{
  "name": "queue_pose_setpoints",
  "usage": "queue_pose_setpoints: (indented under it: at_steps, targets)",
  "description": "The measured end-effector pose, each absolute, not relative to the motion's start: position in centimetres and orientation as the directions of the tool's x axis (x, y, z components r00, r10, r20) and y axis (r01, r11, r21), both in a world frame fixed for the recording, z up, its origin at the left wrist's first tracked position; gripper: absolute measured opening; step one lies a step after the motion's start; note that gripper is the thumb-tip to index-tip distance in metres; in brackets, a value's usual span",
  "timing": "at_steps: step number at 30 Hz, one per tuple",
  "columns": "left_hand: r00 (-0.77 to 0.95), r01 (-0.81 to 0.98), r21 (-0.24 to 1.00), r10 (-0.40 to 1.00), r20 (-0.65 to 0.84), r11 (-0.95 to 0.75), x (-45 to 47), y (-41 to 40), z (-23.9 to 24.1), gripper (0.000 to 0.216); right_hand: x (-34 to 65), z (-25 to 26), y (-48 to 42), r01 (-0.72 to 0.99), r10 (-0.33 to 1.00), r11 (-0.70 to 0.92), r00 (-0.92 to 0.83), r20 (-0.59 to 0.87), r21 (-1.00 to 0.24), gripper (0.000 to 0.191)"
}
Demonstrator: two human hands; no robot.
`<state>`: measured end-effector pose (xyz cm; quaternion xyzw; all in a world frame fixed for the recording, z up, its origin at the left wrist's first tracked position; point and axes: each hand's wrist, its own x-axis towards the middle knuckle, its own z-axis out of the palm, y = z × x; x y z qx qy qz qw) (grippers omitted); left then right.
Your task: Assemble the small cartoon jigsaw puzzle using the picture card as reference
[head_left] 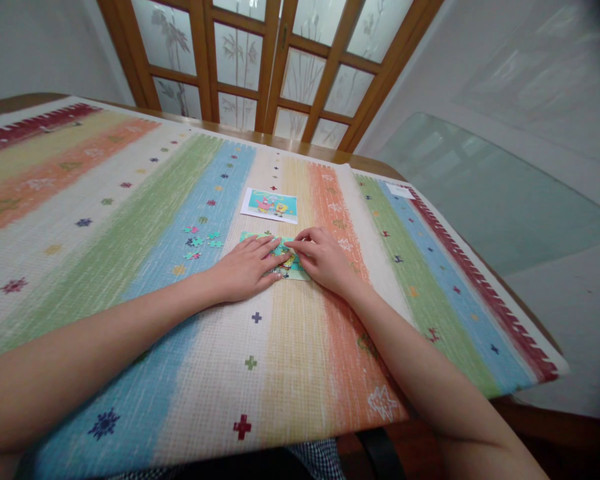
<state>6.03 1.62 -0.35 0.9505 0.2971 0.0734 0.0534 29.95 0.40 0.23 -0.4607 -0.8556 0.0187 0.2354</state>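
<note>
A partly covered jigsaw puzzle [296, 269], mostly turquoise with some yellow, lies on the striped tablecloth. My left hand [247, 267] rests flat over its left side, fingers stretched and slightly apart. From the right, my right hand [320, 257] reaches to the upper part of the puzzle. Its thumb and index finger are pinched together, and whatever is between them is hidden. Just beyond both hands is a printed picture card [270, 205] with a pink and a yellow cartoon figure. Several loose jigsaw pieces [197, 241], turquoise and pink, are scattered left of my left hand.
The patterned tablecloth [220, 373] covers the table, whose wooden edge [325, 152] shows at the back. A small white card [401, 191] lies near the far right edge. Wooden doors with frosted panes [240, 60] stand behind the table.
</note>
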Motion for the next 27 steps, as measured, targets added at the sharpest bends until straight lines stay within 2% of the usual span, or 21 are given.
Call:
queue_pose_setpoints:
  at_steps: [3,7,18,27]
  targets:
    - [0.811,0.563,0.139,0.577,0.097,-0.815,6.0,1.6,-0.4,0.055,30.7,0.4,0.0,0.779,0.757,0.622,-0.572,0.317,-0.080,0.035]
    - [0.809,0.563,0.143,0.578,0.109,-0.814,6.0,1.6,-0.5,0.054,31.1,0.2,0.2,0.771,0.741,0.636,-0.607,0.287,-0.012,0.035]
    - [0.813,0.564,0.123,0.575,0.090,-0.817,6.0,1.6,-0.2,0.056,31.8,0.0,1.9,0.711,0.706,0.693,-0.636,0.312,-0.120,0.033]
    - [0.812,0.563,0.131,0.576,0.100,-0.816,6.0,1.6,-0.4,0.055,30.4,0.7,0.9,0.794,0.787,0.596,-0.547,0.287,-0.119,0.037]
